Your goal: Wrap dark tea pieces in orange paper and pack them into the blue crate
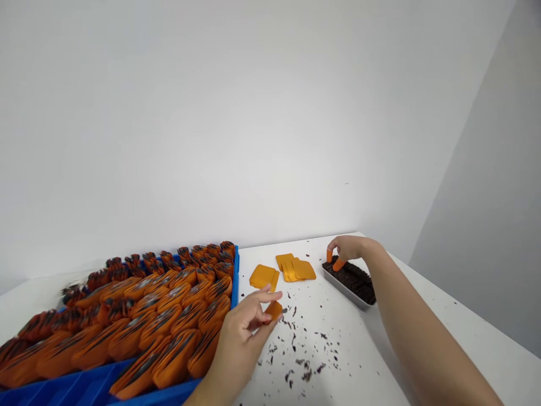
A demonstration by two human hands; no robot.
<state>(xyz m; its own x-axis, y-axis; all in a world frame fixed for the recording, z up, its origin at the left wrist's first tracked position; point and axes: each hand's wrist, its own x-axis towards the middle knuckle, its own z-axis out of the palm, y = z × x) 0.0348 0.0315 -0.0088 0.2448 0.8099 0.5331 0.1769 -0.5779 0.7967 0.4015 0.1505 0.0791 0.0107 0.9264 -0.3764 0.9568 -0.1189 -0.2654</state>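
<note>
My left hand [249, 321] is closed on a small orange packet [274, 310], which is partly hidden by the fingers. Over the far end of a shallow metal tray [351, 296], my right hand [347, 246] reaches down with its thumb and a finger apart. Orange finger covers are on those two tips, and they touch the dark brown, crumbly pieces [354, 280] that fill the tray. I see nothing gripped between them. Beyond my left hand lie flat orange-yellow packets, one small stack [262, 276] and one fanned-out group [296, 268].
On the left, a blue crate [235, 282] is packed with rows of orange packets [169, 316] showing dark contents. Dark flakes [306, 369] are scattered over the white table [359, 361]. A white wall [270, 141] rises behind the table.
</note>
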